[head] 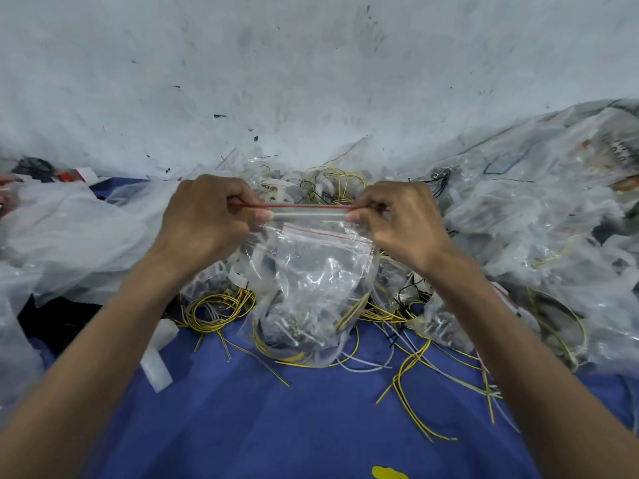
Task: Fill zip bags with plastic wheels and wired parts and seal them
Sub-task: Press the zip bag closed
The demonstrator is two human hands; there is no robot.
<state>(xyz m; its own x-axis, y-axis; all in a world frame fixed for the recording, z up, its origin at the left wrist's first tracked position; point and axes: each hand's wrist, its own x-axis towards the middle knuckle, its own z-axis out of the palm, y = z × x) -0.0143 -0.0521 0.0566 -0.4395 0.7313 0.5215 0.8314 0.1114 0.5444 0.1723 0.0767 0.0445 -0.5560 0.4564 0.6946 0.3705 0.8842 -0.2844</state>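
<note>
Zip bag [311, 271] of clear plastic hangs between the two hands, held by its top edge, where a red strip [304, 206] runs tight from one hand to the other. The left hand [204, 219] pinches the left end of this edge between thumb and curled fingers, and the right hand [404, 226] pinches the right end in the same way. A second thin red line crosses the bag just under the hands; I cannot tell if the mouth is closed. The body of the bag falls below the hands and rests on a blue cloth [276, 426], and inside it there are yellow wires and small dark parts, not clear enough to name. Around the bottom of the bag, under both forearms, loose yellow wires [214, 309] lie spread on the cloth, some with white ones. A white plastic piece [157, 361] lies beside the left forearm. Just beyond the hands is a pile of white strips and wires [321, 184]. To the left of the left hand a big white plastic sheet [69, 229] is crumpled, and to the right of the right hand rises a heap of clear bags [539, 219]. Behind everything stands a pale, marked wall [311, 81].
</note>
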